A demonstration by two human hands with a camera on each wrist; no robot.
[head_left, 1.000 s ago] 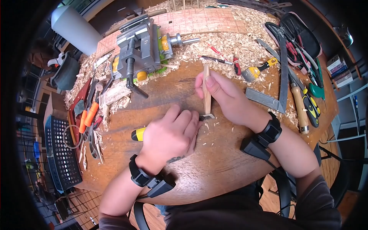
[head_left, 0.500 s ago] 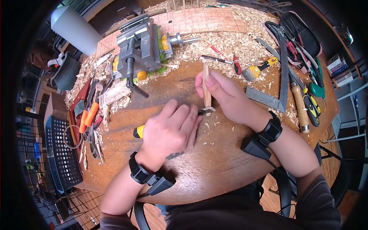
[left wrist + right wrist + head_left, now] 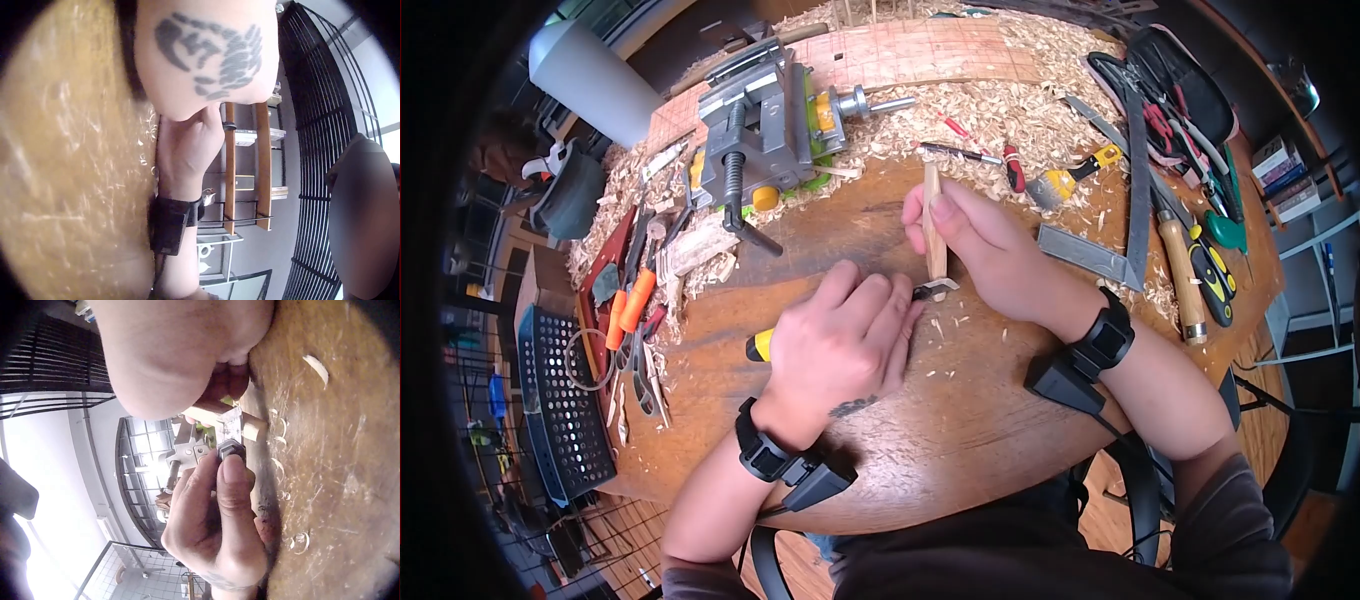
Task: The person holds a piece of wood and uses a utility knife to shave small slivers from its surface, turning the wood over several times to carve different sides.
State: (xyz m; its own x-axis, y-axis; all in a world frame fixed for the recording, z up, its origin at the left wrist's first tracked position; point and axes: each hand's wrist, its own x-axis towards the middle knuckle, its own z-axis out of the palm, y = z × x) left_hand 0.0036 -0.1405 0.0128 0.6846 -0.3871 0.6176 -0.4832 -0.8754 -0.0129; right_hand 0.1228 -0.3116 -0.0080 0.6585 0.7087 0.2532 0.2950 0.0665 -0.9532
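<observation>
In the head view my left hand [image 3: 830, 340] grips a knife with a yellow and black handle [image 3: 760, 345], its blade [image 3: 941, 286] lying across the lower end of a slim wooden stick [image 3: 934, 230]. My right hand [image 3: 990, 250] holds that stick nearly upright, thumb on its near side. The right wrist view shows the blade [image 3: 230, 425] against the stick's end [image 3: 251, 428], with the left thumb and fingers [image 3: 219, 512] pinching near the blade's base. In the left wrist view the back of the left hand [image 3: 206, 56] hides the tool.
A metal vise [image 3: 760, 130] stands at the back left amid wood shavings [image 3: 980, 110]. A metal square [image 3: 1138, 200], a scraper [image 3: 1075, 180] and a wooden-handled tool [image 3: 1182, 280] lie at the right. Orange-handled tools [image 3: 635, 300] and a perforated basket [image 3: 565, 400] are at the left.
Since a second ago the left hand and blade have shifted slightly up, and the blade now crosses the stick a little above its lower tip. The right hand keeps its hold, nearly in place.
</observation>
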